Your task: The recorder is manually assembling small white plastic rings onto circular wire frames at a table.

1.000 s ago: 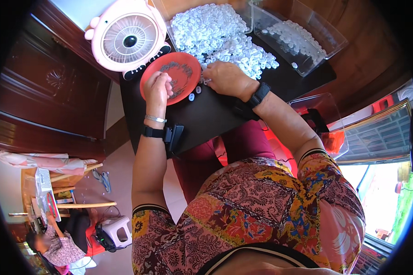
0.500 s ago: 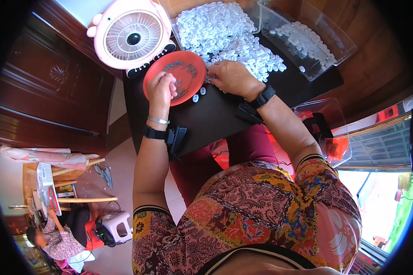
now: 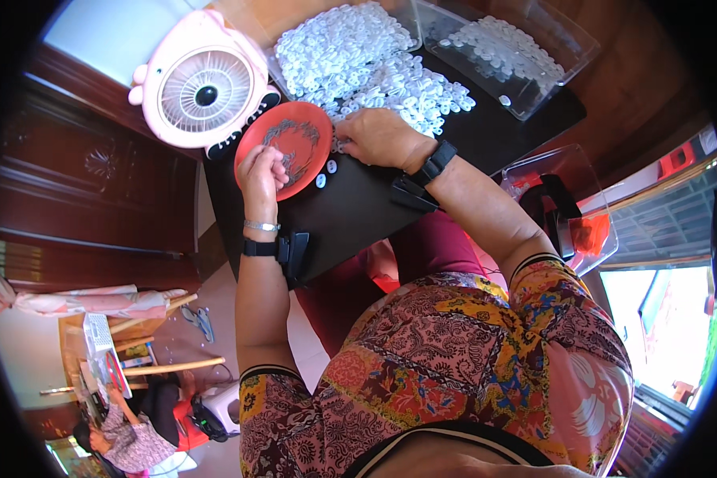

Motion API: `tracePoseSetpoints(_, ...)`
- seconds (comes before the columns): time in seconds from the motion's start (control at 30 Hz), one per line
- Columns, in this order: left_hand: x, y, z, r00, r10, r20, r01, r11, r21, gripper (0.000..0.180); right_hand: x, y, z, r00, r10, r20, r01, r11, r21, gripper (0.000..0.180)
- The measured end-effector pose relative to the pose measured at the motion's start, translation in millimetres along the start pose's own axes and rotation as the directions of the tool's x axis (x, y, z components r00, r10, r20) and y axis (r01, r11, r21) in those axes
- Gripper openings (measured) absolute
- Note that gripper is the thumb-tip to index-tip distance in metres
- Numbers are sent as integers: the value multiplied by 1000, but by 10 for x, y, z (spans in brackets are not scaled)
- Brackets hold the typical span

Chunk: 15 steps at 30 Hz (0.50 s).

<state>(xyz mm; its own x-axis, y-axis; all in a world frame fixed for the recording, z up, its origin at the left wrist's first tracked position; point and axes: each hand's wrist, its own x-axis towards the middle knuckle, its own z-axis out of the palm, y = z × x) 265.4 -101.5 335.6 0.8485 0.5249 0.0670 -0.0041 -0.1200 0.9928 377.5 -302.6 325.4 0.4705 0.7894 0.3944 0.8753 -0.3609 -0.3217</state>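
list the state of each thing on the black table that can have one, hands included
left hand: fingers curled shut over the round red plate
right hand: palm down at the edge of the pile of small white plastic rings
round red plate: flat on the black table, a few small pieces on it
pink round desk fan: upright, spinning or not cannot be told
clear plastic box: open, white pieces inside

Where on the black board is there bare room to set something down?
Bare black board lies between the left hand, the right hand and the near edge. It is crowded further out: the red plate, the heap of white pieces and the clear tray.
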Motion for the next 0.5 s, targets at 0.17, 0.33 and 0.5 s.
tracePoseSetpoints(0.17,-10,1,-26,1000,18,9,-19,998,54,21,2,-26,-36,998,17,55,-18,1000,12,22)
tracePoseSetpoints(0.33,37,3,0,999,12,37,-13,999,35,21,13,26,20,1000,19,9,-19,1000,10,15)
tracePoseSetpoints(0.5,9,13,-1,1000,15,23,-16,999,48,20,12,27,-12,1000,17,20,-18,999,49,21)
